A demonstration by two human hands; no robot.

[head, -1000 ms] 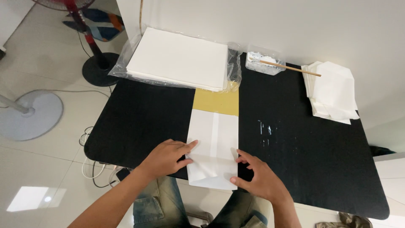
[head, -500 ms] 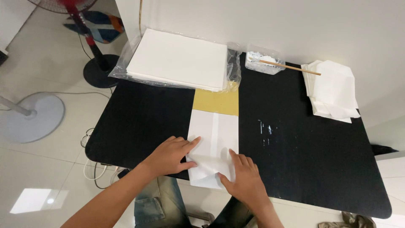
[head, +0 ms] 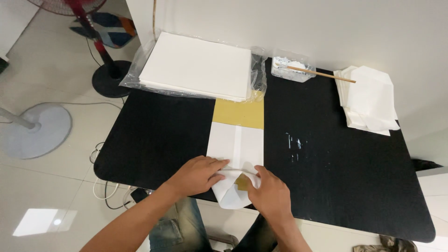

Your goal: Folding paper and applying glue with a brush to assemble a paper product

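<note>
Fan stand (head: 84, 9): top cut off by frame edge. White paper (head: 235, 156): near end hidden under both hands. Cloth (head: 387, 243): cropped at bottom edge.
</note>
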